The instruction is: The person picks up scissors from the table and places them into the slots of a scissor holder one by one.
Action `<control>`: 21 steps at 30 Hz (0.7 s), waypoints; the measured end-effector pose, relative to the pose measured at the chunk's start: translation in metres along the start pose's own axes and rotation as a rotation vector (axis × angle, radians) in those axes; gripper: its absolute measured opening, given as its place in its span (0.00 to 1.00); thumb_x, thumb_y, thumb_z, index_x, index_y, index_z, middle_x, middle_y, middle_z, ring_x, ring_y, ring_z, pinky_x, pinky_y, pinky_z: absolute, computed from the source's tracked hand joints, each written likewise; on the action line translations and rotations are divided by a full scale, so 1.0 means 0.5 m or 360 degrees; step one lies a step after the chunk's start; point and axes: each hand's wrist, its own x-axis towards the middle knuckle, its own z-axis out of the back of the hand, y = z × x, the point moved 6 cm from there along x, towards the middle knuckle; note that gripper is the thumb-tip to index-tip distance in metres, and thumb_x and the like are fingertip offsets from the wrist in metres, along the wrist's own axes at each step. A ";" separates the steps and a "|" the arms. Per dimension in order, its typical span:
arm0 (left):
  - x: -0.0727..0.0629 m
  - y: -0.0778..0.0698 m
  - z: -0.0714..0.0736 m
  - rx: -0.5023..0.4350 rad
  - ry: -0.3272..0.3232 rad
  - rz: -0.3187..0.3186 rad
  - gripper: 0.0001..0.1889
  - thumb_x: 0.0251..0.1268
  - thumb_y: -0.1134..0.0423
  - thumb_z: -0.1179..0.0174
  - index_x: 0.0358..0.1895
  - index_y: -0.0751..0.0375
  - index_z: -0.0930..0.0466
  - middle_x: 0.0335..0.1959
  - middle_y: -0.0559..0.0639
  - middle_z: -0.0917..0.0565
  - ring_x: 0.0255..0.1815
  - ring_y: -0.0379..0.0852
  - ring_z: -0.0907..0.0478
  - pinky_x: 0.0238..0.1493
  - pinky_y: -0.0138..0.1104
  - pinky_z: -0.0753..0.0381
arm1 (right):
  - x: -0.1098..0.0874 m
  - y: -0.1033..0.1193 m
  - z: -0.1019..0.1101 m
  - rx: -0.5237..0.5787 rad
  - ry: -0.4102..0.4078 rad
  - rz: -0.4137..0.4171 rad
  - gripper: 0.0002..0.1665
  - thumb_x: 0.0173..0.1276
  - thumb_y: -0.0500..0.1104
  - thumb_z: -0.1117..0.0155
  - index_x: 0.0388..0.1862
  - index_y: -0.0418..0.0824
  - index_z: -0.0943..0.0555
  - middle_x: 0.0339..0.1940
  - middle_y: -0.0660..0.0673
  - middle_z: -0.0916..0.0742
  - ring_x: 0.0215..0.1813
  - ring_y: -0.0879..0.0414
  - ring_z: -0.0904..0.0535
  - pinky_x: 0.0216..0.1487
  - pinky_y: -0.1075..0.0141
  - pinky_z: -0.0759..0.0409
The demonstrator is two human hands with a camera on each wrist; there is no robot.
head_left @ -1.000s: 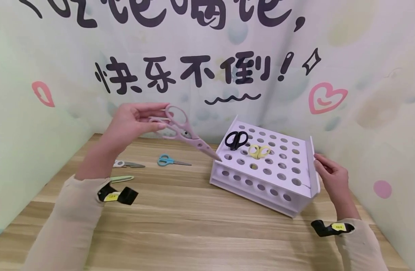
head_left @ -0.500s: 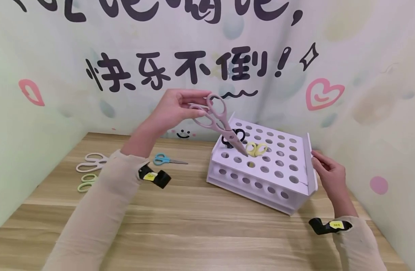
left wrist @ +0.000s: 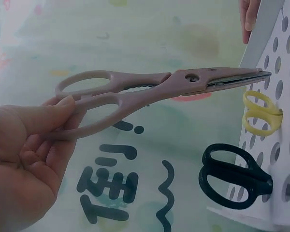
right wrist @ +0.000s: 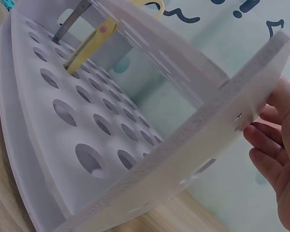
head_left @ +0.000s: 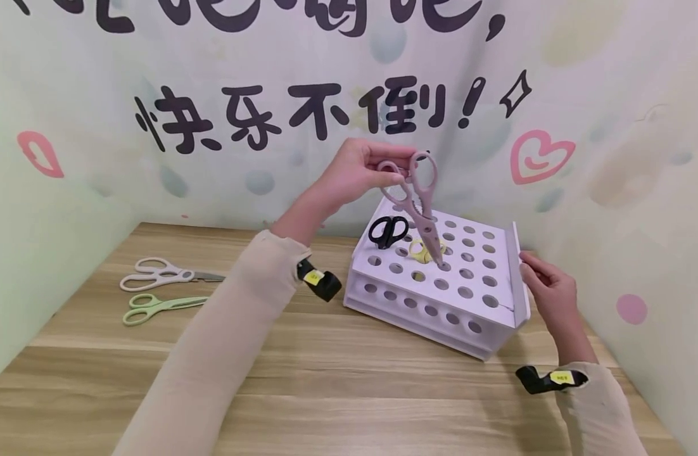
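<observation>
Pink scissors (head_left: 423, 218) hang tips down from my left hand (head_left: 357, 171), whose thumb and fingers pinch one handle loop. Their tips overlap a hole in the top board of the white holed rack (head_left: 465, 304); whether they enter it I cannot tell. Black scissors (head_left: 388, 232) and yellow scissors (left wrist: 262, 113) stand in holes with handles up. Below the top board, the right wrist view shows the yellow blade (right wrist: 89, 47) reaching a lower hole. My right hand (head_left: 551, 288) holds the rack's right side panel (right wrist: 217, 130), fingers curled at its outer side.
White-handled scissors (head_left: 155, 273) and green scissors (head_left: 155, 306) lie on the wooden table (head_left: 326, 392) at the left. A bit of blue (right wrist: 7, 4) shows in a corner of the right wrist view. A printed cloth (head_left: 258, 183) hangs close behind the rack.
My left hand has carried the pink scissors rightward over the rack, and they now point more steeply down. The left arm now covers where the blue scissors lay. My right hand stays at the panel.
</observation>
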 end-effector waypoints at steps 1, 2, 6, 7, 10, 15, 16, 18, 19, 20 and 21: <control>0.008 0.000 -0.006 0.0001 0.0004 -0.0009 0.21 0.52 0.78 0.38 0.52 0.66 0.22 0.41 0.55 0.16 0.38 0.43 0.20 0.39 0.30 0.24 | 0.001 -0.001 0.000 0.0005 -0.0004 0.0002 0.20 0.64 0.37 0.40 0.56 0.36 0.24 0.42 0.67 0.20 0.40 0.73 0.24 0.38 0.83 0.28; 0.016 -0.001 -0.012 -0.0004 0.0011 -0.0018 0.21 0.52 0.78 0.38 0.52 0.66 0.22 0.41 0.55 0.16 0.38 0.43 0.21 0.39 0.30 0.24 | 0.001 -0.001 0.000 0.0012 -0.0006 0.0003 0.20 0.64 0.36 0.40 0.56 0.36 0.23 0.42 0.67 0.20 0.40 0.73 0.24 0.38 0.83 0.28; 0.046 -0.001 -0.042 -0.0024 0.0042 -0.0023 0.20 0.52 0.79 0.38 0.52 0.68 0.22 0.41 0.57 0.17 0.38 0.43 0.21 0.39 0.29 0.24 | 0.004 -0.005 0.001 0.0010 -0.0021 0.0015 0.20 0.64 0.35 0.40 0.56 0.33 0.24 0.40 0.68 0.19 0.39 0.73 0.24 0.38 0.84 0.28; 0.053 0.000 -0.051 -0.0020 0.0052 -0.0020 0.20 0.53 0.79 0.39 0.52 0.68 0.22 0.41 0.57 0.17 0.38 0.42 0.21 0.40 0.29 0.24 | 0.004 -0.006 0.002 0.0017 -0.0022 0.0015 0.20 0.64 0.34 0.41 0.56 0.32 0.25 0.40 0.68 0.19 0.39 0.73 0.24 0.38 0.84 0.28; 0.070 0.005 -0.080 -0.0033 0.0084 -0.0016 0.20 0.53 0.80 0.40 0.52 0.69 0.23 0.41 0.59 0.17 0.38 0.42 0.22 0.39 0.28 0.24 | 0.002 -0.006 0.005 0.0052 -0.0028 0.0009 0.20 0.63 0.34 0.40 0.55 0.32 0.25 0.40 0.68 0.19 0.39 0.73 0.24 0.37 0.84 0.28; 0.088 0.019 -0.124 -0.0060 0.0164 -0.0028 0.19 0.54 0.83 0.43 0.51 0.72 0.23 0.42 0.63 0.18 0.37 0.44 0.22 0.41 0.28 0.24 | -0.004 -0.002 0.004 0.0048 -0.0032 0.0002 0.20 0.64 0.36 0.40 0.55 0.33 0.24 0.41 0.67 0.19 0.40 0.73 0.24 0.38 0.84 0.28; 0.091 0.023 -0.130 -0.0053 0.0183 -0.0023 0.19 0.54 0.83 0.44 0.51 0.72 0.23 0.42 0.63 0.18 0.37 0.43 0.22 0.41 0.28 0.23 | -0.004 -0.001 0.003 0.0029 -0.0031 0.0005 0.20 0.64 0.36 0.40 0.56 0.33 0.24 0.41 0.67 0.19 0.40 0.73 0.24 0.38 0.84 0.28; 0.095 0.030 -0.142 -0.0046 0.0219 -0.0008 0.19 0.54 0.83 0.44 0.51 0.73 0.23 0.43 0.63 0.18 0.36 0.43 0.21 0.40 0.28 0.24 | -0.003 0.000 0.003 -0.0025 -0.0030 0.0015 0.21 0.64 0.37 0.40 0.56 0.34 0.24 0.41 0.67 0.20 0.40 0.73 0.24 0.38 0.84 0.28; 0.096 0.034 -0.147 -0.0037 0.0234 -0.0001 0.19 0.54 0.83 0.44 0.51 0.73 0.23 0.42 0.63 0.18 0.36 0.43 0.21 0.40 0.27 0.24 | -0.002 0.001 0.002 -0.0050 -0.0030 0.0020 0.21 0.64 0.38 0.40 0.56 0.34 0.24 0.41 0.68 0.20 0.40 0.73 0.24 0.38 0.84 0.28; 0.098 0.039 -0.152 -0.0022 0.0249 0.0009 0.19 0.54 0.84 0.43 0.51 0.73 0.23 0.42 0.63 0.18 0.37 0.43 0.21 0.40 0.27 0.24 | -0.001 0.001 0.002 -0.0073 -0.0029 0.0024 0.21 0.64 0.38 0.40 0.56 0.33 0.25 0.41 0.68 0.20 0.40 0.73 0.24 0.38 0.84 0.28; 0.098 0.043 -0.157 -0.0006 0.0263 0.0025 0.19 0.53 0.83 0.43 0.51 0.73 0.23 0.42 0.63 0.18 0.37 0.43 0.21 0.40 0.27 0.24 | -0.001 0.001 0.002 -0.0086 -0.0028 0.0027 0.21 0.65 0.38 0.40 0.56 0.33 0.25 0.41 0.68 0.20 0.40 0.73 0.24 0.38 0.84 0.28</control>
